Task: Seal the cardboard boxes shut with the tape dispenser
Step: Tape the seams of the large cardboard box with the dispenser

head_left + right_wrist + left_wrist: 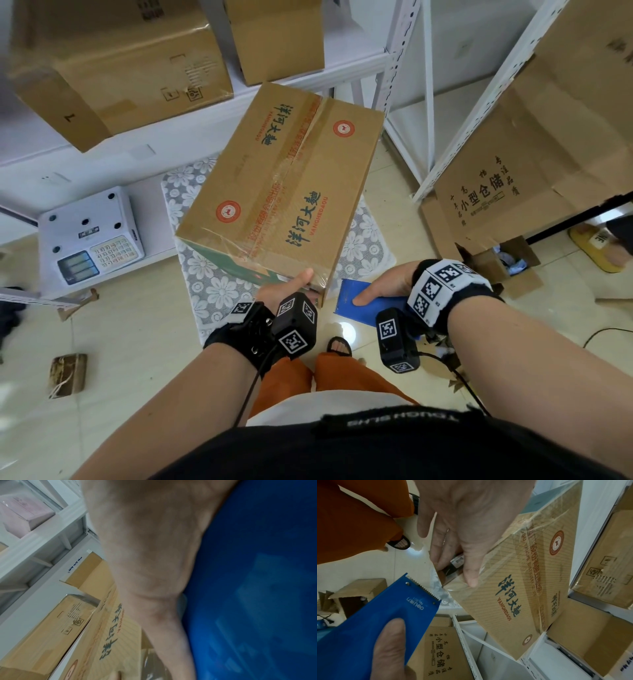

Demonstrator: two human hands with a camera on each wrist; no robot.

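The left hand (291,286) grips the near corner of the taped brown cardboard box (277,185), thumb on top, holding it up by the white shelf (191,113). The right hand (383,282) holds the blue tape dispenser (356,303) just beside it.

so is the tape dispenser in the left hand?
No. The blue tape dispenser is gripped by the right hand; the left hand holds the corner of the cardboard box.

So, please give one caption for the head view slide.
Left hand steadies taped cardboard box; right hand holds blue tape dispenser.
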